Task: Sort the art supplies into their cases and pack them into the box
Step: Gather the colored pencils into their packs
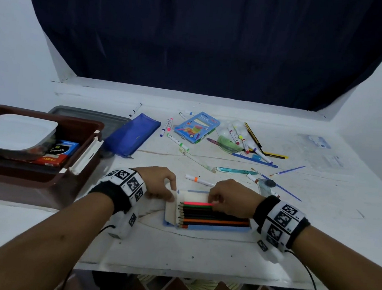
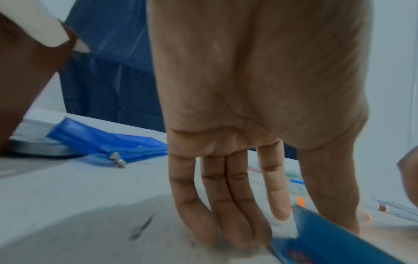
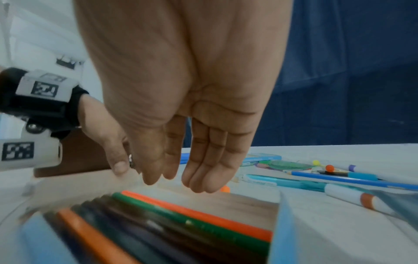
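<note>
Left hand pinches the pencil case flap; right hand, fingers relaxed, nudges the pink pencil. A slipped flap could spill pencils.

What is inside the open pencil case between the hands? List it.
The pencil case holds a row of coloured pencils: pink, green, orange and dark ones. The right hand covers some ends; anything beneath the pencils is hidden.
</note>
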